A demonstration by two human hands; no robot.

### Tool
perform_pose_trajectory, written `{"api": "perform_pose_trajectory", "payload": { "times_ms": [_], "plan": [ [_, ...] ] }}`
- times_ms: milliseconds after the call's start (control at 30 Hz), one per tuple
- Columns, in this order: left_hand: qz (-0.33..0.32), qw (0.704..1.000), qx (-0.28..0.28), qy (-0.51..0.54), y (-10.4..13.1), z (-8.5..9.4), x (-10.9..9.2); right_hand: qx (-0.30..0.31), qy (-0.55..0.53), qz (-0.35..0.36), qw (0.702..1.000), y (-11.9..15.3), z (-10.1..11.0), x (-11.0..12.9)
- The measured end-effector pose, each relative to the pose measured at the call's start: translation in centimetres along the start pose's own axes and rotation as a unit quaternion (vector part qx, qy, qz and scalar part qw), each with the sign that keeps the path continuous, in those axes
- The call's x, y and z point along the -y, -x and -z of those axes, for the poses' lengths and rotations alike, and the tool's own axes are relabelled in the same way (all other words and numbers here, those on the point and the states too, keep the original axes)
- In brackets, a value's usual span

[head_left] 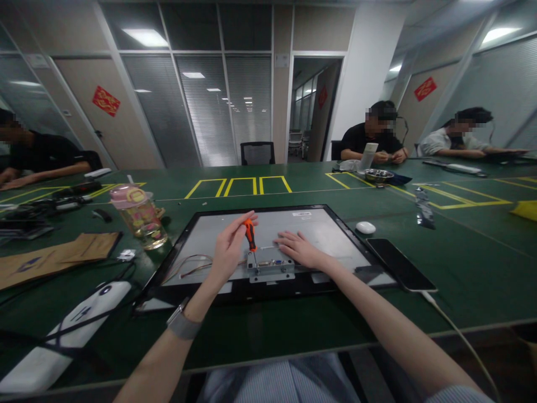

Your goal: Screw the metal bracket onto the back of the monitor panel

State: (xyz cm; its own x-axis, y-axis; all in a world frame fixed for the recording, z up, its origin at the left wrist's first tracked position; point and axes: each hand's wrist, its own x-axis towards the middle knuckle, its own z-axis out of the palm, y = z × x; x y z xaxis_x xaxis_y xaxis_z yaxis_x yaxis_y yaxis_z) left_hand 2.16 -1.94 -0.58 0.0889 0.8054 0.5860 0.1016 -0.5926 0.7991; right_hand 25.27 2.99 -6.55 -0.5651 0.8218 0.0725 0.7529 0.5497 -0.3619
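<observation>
An orange and black screwdriver (250, 234) stands nearly upright, its tip down at the left end of a metal bracket (272, 270) with connectors. My left hand (229, 246) is closed round the screwdriver's handle. The bracket sits at the near side of a large flat display panel (335, 235) with a black frame. My right hand (300, 249) rests on the panel's grey back with its fingers spread, just behind the bracket's right end. Thin wires (188, 266) lie on the panel left of my left hand.
Left of the panel are a pink-lidded bottle (140, 215), brown paper envelopes (62, 254) and a white device (67, 336) with black cables. A phone (400, 264) and white case (365, 228) lie to the right. Beyond, a metal bowl (378, 175); several people sit across the table.
</observation>
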Motion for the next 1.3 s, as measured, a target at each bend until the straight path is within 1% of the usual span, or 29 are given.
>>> {"api": "perform_pose_trajectory", "payload": {
  "times_ms": [133, 267, 367, 600, 767, 833, 1033, 1200, 1300],
  "plan": [
    [0.011, 1.0, -0.011, -0.002, -0.03, -0.01, 0.3, 0.001, -0.003, -0.002, 1.0, 0.08, 0.06, 0.11],
    [-0.026, 0.998, -0.023, -0.052, -0.14, 0.02, 0.61, 0.0, -0.002, -0.001, 1.0, 0.13, 0.1, 0.12],
    [-0.04, 0.997, -0.02, -0.055, -0.17, 0.09, 0.46, 0.002, 0.002, -0.002, 1.0, 0.11, 0.12, 0.07],
    [-0.001, 1.0, -0.009, 0.002, -0.03, 0.09, 0.39, -0.004, 0.011, 0.005, 1.0, -0.08, -0.29, -0.4],
    [-0.037, 0.996, -0.032, -0.069, -0.19, 0.03, 0.55, -0.005, 0.006, 0.007, 1.0, -0.07, -0.26, -0.32],
    [-0.041, 0.995, -0.041, -0.082, -0.27, 0.05, 0.44, -0.005, 0.005, 0.005, 1.0, 0.0, -0.09, -0.14],
    [-0.011, 0.998, -0.037, -0.044, -0.23, 0.07, 0.22, 0.001, 0.004, 0.001, 1.0, 0.06, 0.11, 0.06],
    [-0.037, 0.995, -0.048, -0.08, -0.28, 0.02, 0.32, -0.003, 0.004, 0.002, 1.0, 0.04, -0.04, -0.09],
    [-0.035, 0.997, -0.037, -0.064, -0.27, 0.04, 0.17, -0.003, 0.003, 0.002, 1.0, 0.06, -0.05, -0.08]
  ]
}}
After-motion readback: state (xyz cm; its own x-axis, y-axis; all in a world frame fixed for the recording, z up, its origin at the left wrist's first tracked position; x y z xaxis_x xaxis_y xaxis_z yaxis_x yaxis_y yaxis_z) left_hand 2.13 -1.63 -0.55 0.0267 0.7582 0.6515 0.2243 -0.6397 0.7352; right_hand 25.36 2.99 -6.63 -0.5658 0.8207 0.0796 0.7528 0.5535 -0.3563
